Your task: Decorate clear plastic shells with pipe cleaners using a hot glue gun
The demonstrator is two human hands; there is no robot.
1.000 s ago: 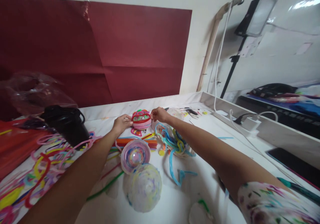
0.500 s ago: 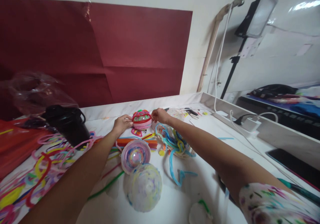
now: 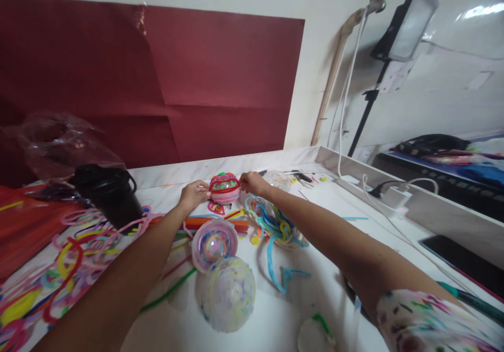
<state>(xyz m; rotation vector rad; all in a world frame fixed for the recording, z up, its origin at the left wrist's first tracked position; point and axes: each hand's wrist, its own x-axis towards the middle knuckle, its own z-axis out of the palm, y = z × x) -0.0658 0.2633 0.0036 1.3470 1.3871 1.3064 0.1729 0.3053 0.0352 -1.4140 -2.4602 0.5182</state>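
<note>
At the back of the table sits a small pink ball-shaped craft (image 3: 224, 195), wound with pipe cleaners, with a red band and green and colourful bits on top. My left hand (image 3: 194, 193) holds its left side with the fingertips. On the opposite side, the bent fingers of my right hand (image 3: 252, 183) pinch at its edge. A pink-rimmed flat piece (image 3: 216, 208) lies just in front of it. Nearer to me are an open pink bowl (image 3: 214, 245) with multicoloured rings inside and a pale, paint-smeared dome (image 3: 228, 294), touching each other.
Loose pipe cleaners (image 3: 74, 257) cover the left side near a black tumbler (image 3: 108, 197). An orange bundle of pipe cleaners (image 3: 242, 227) lies behind the bowl. A bowl with blue strands (image 3: 281, 226) sits under my right forearm. A phone (image 3: 464, 263) and a charger (image 3: 397, 195) lie right.
The view has shifted very slightly. Both hands stay at the sides of the pink ball-shaped craft, with hardly any movement to see.
</note>
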